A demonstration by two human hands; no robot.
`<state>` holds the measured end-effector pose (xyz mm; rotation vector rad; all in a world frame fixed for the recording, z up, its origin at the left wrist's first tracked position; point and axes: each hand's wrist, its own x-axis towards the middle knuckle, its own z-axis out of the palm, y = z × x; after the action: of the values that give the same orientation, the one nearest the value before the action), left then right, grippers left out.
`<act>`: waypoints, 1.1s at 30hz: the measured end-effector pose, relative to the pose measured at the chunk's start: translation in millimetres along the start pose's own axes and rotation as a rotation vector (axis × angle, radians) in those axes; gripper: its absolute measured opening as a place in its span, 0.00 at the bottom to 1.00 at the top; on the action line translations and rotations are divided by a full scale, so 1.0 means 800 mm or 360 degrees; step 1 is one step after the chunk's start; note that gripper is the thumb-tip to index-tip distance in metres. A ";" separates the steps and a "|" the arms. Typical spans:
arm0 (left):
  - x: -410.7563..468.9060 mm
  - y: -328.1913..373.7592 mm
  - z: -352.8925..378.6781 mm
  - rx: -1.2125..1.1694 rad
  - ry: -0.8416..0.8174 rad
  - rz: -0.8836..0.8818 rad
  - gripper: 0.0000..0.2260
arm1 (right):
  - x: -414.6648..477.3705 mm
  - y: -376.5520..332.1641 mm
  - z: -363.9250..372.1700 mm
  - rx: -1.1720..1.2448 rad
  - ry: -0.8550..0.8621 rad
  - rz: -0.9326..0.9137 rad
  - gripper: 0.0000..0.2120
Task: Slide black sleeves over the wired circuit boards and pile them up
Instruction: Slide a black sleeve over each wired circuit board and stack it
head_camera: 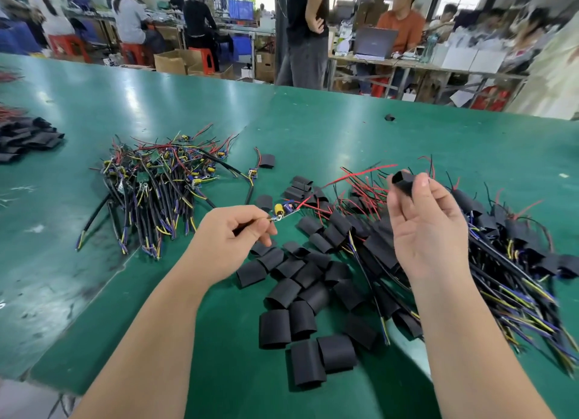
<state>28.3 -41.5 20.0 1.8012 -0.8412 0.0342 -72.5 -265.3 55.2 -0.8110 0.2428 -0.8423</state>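
Here's the left hand (233, 240), just above the far-left edge of the heap of loose sleeves (300, 296). Thumb and forefinger pinch a black cable right behind a small circuit board (283, 210) and the other fingers are curled under. The board pokes out past the fingertips over the heap's far edge, showing a yellow part, with a red wire running off to the right. It's bare, no sleeve on it yet! The right hand (423, 230) is raised to the right of the heap and pinches a single black sleeve (402, 182) at the tips of thumb and fingers. That sleeve is well apart from the board, up and to the right of it. Right of the heap, partly under that raised wrist, sprawls the pile of sleeved boards (501, 246), black cables fanning toward the near edge and red wires sticking out the far side. Left of the heap lies the tangle of bare wired boards (156, 180), all yellow, blue and black strands. Much farther left of the heap there's a second stack of sleeves (28, 136), and one lone black piece (389, 117) lies far beyond the heap. Everything rests on the green table (344, 127). Beyond it, far behind the heap, a standing person (304, 33) waits beside a desk with a laptop (377, 42).
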 end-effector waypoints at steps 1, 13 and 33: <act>0.000 0.002 0.002 0.0007 -0.0032 0.0011 0.11 | 0.002 0.000 0.000 0.0030 0.0019 0.0006 0.05; -0.002 0.008 0.012 -0.0002 -0.0108 0.0022 0.11 | 0.015 -0.007 -0.007 0.0259 -0.0188 0.0238 0.11; -0.001 0.006 0.007 0.0071 -0.0079 0.0053 0.11 | 0.011 -0.002 -0.004 0.0245 0.0089 0.0227 0.08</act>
<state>22.7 -46.7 21.3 1.8364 -0.9120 0.0298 -69.4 -274.2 55.1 -0.6193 0.2785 -0.7408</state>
